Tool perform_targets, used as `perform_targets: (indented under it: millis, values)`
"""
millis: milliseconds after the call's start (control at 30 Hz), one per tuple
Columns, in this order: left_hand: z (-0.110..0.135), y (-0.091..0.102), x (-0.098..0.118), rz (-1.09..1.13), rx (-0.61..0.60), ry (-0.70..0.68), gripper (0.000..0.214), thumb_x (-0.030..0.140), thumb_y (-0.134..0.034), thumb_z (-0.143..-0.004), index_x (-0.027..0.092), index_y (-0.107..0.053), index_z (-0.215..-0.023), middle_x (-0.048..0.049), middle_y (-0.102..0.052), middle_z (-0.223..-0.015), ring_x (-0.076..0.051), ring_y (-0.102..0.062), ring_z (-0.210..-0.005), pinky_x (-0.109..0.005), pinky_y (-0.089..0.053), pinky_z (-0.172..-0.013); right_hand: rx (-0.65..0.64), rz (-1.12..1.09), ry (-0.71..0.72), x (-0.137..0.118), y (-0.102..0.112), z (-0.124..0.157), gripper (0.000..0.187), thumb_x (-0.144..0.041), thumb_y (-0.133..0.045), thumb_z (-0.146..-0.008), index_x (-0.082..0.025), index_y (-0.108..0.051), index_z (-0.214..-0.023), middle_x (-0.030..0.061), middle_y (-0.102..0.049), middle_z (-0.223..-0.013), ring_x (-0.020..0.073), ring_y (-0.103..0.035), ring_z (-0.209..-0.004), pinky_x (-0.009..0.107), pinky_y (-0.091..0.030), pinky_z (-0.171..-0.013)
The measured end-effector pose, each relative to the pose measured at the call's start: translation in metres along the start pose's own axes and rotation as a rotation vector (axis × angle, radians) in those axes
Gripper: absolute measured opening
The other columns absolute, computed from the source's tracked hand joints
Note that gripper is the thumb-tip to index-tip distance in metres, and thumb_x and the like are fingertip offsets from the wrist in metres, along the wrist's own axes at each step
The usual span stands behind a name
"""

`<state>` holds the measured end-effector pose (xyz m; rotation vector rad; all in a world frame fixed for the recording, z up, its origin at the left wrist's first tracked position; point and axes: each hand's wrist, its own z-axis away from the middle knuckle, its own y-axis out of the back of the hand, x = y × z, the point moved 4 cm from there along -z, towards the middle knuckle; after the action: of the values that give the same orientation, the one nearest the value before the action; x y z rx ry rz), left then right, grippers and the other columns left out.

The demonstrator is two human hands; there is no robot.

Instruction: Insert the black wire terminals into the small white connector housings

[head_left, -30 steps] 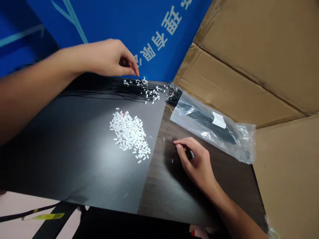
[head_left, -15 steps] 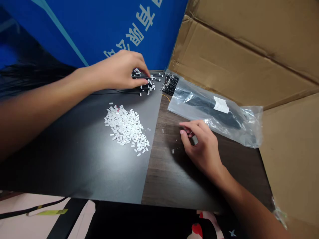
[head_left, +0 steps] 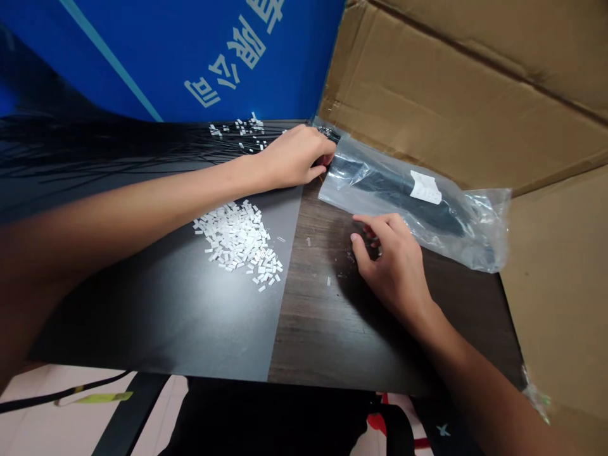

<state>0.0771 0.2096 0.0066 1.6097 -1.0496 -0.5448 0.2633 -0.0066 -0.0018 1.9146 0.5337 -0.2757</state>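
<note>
My left hand (head_left: 297, 158) reaches across the black mat (head_left: 156, 297) to the open mouth of a clear plastic bag (head_left: 413, 202) of black wires, its fingers closed on the wire ends sticking out there. My right hand (head_left: 392, 263) rests on the dark wooden table (head_left: 323, 329) just below the bag, fingers curled with a small pale piece between them. A heap of small white connector housings (head_left: 237, 240) lies on the mat between my arms. Black wires with white ends (head_left: 237, 130) are spread along the mat's far edge.
A blue printed board (head_left: 180, 50) stands behind the table. Brown cardboard (head_left: 465, 82) walls the back right and right side. A few loose white pieces (head_left: 308, 242) lie on the wood. A black strap with a yellow tag (head_left: 90, 398) hangs below the table's near edge.
My left hand has moved right, from the spread wires at the back of the mat to the mouth of the plastic bag. My right hand stayed curled below the bag.
</note>
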Motion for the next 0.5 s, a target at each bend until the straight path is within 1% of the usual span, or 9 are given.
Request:
perform_targets:
  millis: [67, 133, 167, 200, 267, 333, 433, 500]
  values:
    - [-0.006, -0.006, 0.002, -0.010, 0.022, 0.028, 0.034, 0.024, -0.070, -0.101, 0.016, -0.090, -0.128, -0.0166, -0.086, -0.119, -0.036, -0.078, -0.117, -0.046, -0.059, -0.103, 0.024, 0.022, -0.023, 0.004, 0.004, -0.003, 0.039, -0.020, -0.066, -0.106, -0.017, -0.080, -0.142, 0.0124, -0.075, -0.110, 0.0281, -0.072, -0.093, 0.047, -0.064, -0.091]
    - [-0.013, -0.013, 0.005, -0.019, 0.015, 0.036, 0.036, 0.024, -0.067, -0.102, 0.015, -0.092, -0.125, -0.0196, -0.084, -0.123, -0.039, -0.077, -0.121, -0.050, -0.058, -0.106, 0.029, 0.085, -0.044, 0.012, 0.008, -0.007, 0.046, -0.018, -0.068, -0.103, -0.017, -0.077, -0.149, 0.0108, -0.074, -0.106, 0.0291, -0.071, -0.094, 0.047, -0.062, -0.091]
    - [-0.017, -0.016, 0.006, -0.023, 0.010, 0.040, 0.036, 0.022, -0.064, -0.101, 0.014, -0.093, -0.121, -0.0206, -0.084, -0.121, -0.040, -0.077, -0.121, -0.052, -0.058, -0.107, 0.025, 0.126, -0.050, 0.016, 0.010, -0.010, 0.045, -0.017, -0.069, -0.102, -0.017, -0.078, -0.147, 0.0103, -0.074, -0.104, 0.0298, -0.071, -0.094, 0.047, -0.061, -0.091]
    - [-0.021, -0.018, 0.007, -0.026, 0.005, 0.046, 0.036, 0.019, -0.063, -0.100, 0.014, -0.094, -0.116, -0.0210, -0.084, -0.118, -0.040, -0.078, -0.120, -0.053, -0.058, -0.107, 0.017, 0.166, -0.054, 0.021, 0.012, -0.012, 0.039, -0.018, -0.070, -0.102, -0.018, -0.082, -0.140, 0.0104, -0.074, -0.102, 0.0307, -0.070, -0.095, 0.047, -0.060, -0.091]
    - [-0.027, -0.020, 0.008, -0.028, 0.006, 0.058, 0.036, 0.015, -0.062, -0.097, 0.015, -0.095, -0.110, -0.0206, -0.085, -0.112, -0.040, -0.079, -0.115, -0.054, -0.059, -0.104, 0.008, 0.217, -0.056, 0.028, 0.016, -0.018, 0.022, -0.019, -0.071, -0.104, -0.020, -0.089, -0.118, 0.0120, -0.077, -0.102, 0.0327, -0.071, -0.099, 0.048, -0.058, -0.093]
    - [-0.031, -0.019, 0.008, -0.028, 0.007, 0.067, 0.036, 0.014, -0.063, -0.092, 0.018, -0.096, -0.108, -0.0185, -0.086, -0.107, -0.039, -0.079, -0.107, -0.053, -0.060, -0.099, 0.002, 0.235, -0.063, 0.034, 0.021, -0.022, 0.018, -0.021, -0.073, -0.106, -0.020, -0.091, -0.104, 0.0134, -0.080, -0.104, 0.0348, -0.071, -0.102, 0.049, -0.057, -0.092]
    - [-0.031, -0.012, 0.008, -0.028, -0.007, 0.068, 0.034, 0.014, -0.066, -0.089, 0.023, -0.096, -0.101, -0.0146, -0.088, -0.102, -0.036, -0.078, -0.097, -0.051, -0.061, -0.092, -0.048, 0.295, -0.109, 0.039, 0.026, -0.027, 0.018, -0.020, -0.075, -0.107, -0.021, -0.092, -0.102, 0.0137, -0.083, -0.108, 0.0366, -0.072, -0.107, 0.049, -0.055, -0.091]
    - [-0.028, -0.004, 0.009, -0.033, -0.010, 0.067, 0.032, 0.016, -0.067, -0.090, 0.025, -0.096, -0.099, -0.0132, -0.088, -0.101, -0.035, -0.078, -0.095, -0.051, -0.061, -0.092, -0.086, 0.339, -0.154, 0.041, 0.028, -0.027, 0.017, -0.019, -0.076, -0.107, -0.021, -0.093, -0.103, 0.0139, -0.083, -0.110, 0.0370, -0.072, -0.109, 0.049, -0.055, -0.092]
